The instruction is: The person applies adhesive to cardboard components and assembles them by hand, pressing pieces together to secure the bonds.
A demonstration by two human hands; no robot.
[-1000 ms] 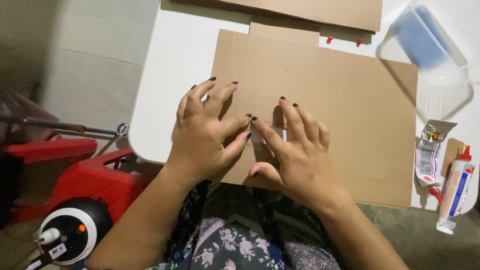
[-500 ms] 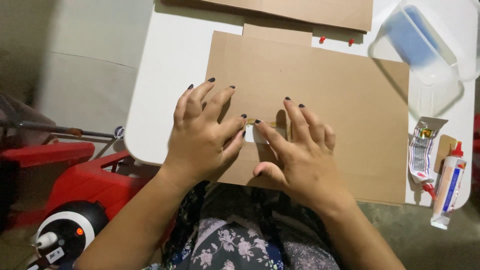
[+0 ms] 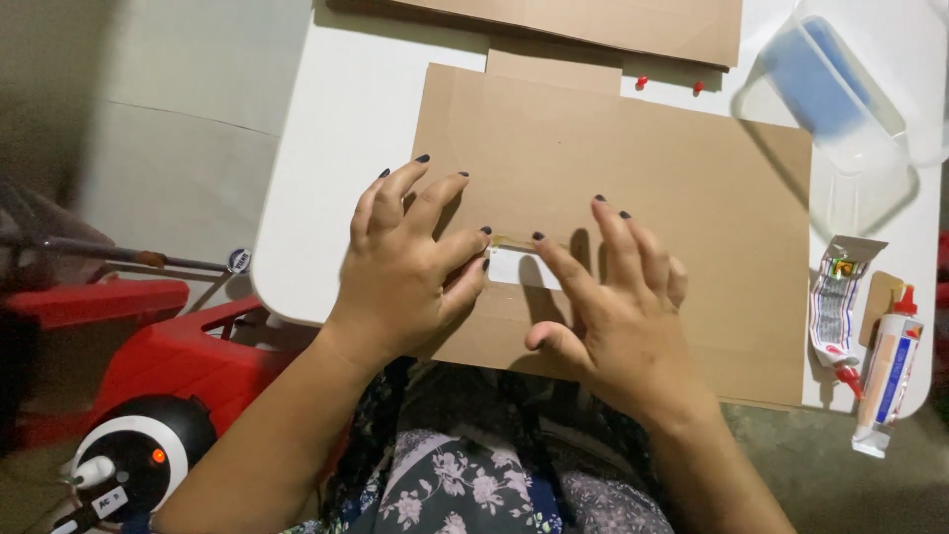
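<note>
A small white slip [image 3: 522, 268] lies flat on a large brown cardboard sheet [image 3: 692, 188], near the sheet's lower left quarter, with a short yellowish strip [image 3: 512, 241] along its upper edge. The slip sits between the two hands. The left hand [image 3: 405, 272] rests palm-down on the cardboard, its fingers [image 3: 435, 203] spread and extended; its lowest fingertips meet the slip's left edge. The right hand [image 3: 618, 316] also lies palm-down, fingers fanned, with the forefinger [image 3: 559, 265] laid across the slip's right end and its tip touching the yellowish strip; the thumb is tucked toward the sheet's near edge. Neither hand pinches or lifts anything; both press flat. All visible nails are dark.

The cardboard sheet covers most of a white surface [image 3: 336, 119] with rounded corners. A narrower cardboard tab [image 3: 554, 69] projects from its far edge, and a second cardboard panel [image 3: 633, 25] lies beyond. Two small red pins [image 3: 643, 81] lie just past the far edge. To the right stand a clear plastic container [image 3: 870, 168] holding a blue item [image 3: 811, 79], a crumpled wrapper [image 3: 835, 307], and a glue bottle with a red cap [image 3: 888, 371]. Left of the surface are red plastic furniture [image 3: 168, 356] and a round black-and-white device [image 3: 138, 460].
</note>
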